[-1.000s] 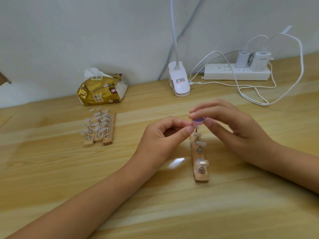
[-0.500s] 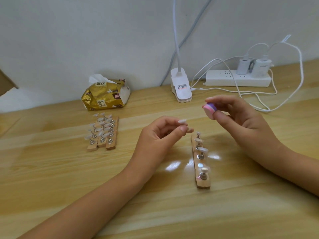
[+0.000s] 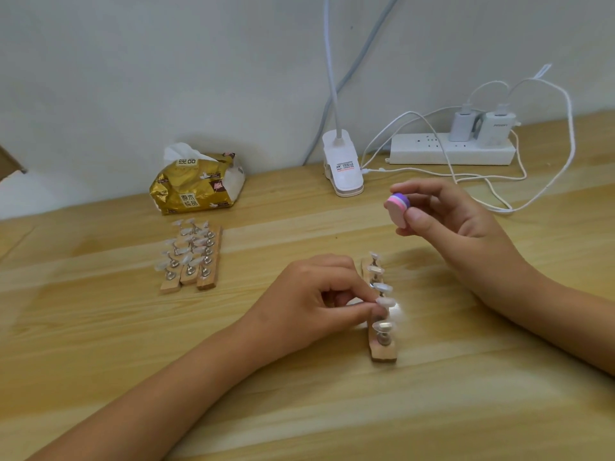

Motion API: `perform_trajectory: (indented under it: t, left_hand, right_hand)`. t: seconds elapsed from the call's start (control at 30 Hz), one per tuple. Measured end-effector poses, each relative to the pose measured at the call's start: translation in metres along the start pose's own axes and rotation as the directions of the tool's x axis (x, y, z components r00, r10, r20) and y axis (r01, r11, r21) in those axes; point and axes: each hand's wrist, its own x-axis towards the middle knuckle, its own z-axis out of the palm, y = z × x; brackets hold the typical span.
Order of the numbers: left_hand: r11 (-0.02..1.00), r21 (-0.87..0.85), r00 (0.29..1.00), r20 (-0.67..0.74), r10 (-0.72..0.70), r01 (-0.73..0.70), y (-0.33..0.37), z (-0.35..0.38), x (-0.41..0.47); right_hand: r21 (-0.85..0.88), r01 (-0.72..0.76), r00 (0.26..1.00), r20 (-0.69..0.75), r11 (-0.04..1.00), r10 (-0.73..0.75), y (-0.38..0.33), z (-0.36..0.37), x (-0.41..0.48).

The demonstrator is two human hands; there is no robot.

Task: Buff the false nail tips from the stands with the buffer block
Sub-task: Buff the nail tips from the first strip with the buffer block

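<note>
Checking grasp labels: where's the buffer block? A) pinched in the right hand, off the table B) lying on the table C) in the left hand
A: right hand pinches the pink-and-purple buffer block in the air; left hand pinches a false nail tip at the stand.

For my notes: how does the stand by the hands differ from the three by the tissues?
The single stand lies alone; the three stands lie side by side. The left hand pinches a nail tip on the single stand; the three stands are untouched. Both are wooden strips holding clear tips.
</note>
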Motion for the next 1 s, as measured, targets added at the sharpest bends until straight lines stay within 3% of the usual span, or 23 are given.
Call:
perform_trajectory:
  t: [0.27, 0.43, 0.83, 1.0]
  left_hand:
    - [0.999, -0.027, 0.998, 0.056, -0.039, 0.04, -0.005, -0.01, 0.001]
    - [0.997, -0.027, 0.978, 0.198, 0.07, -0.066, -0.005, -0.011, 0.001]
    - [0.966, 0.13, 0.965, 0.165, 0.203, -0.225, 0.0, 0.003, -0.004]
    - [0.873, 0.274, 0.915, 0.098, 0.391, -0.403, 0.01, 0.01, -0.006]
  right_hand:
    - [0.01, -0.008, 1.0, -0.015, 1.0, 0.008, -0.001, -0.002, 0.001]
    - [0.016, -0.021, 0.999, -0.034, 1.0, 0.022, -0.004, -0.002, 0.002]
    - [0.151, -0.12, 0.991, -0.043, 0.981, 0.128, -0.001, -0.004, 0.004]
    - [0.253, -0.193, 0.979, -0.023, 0.948, 0.205, -0.003, -0.005, 0.005]
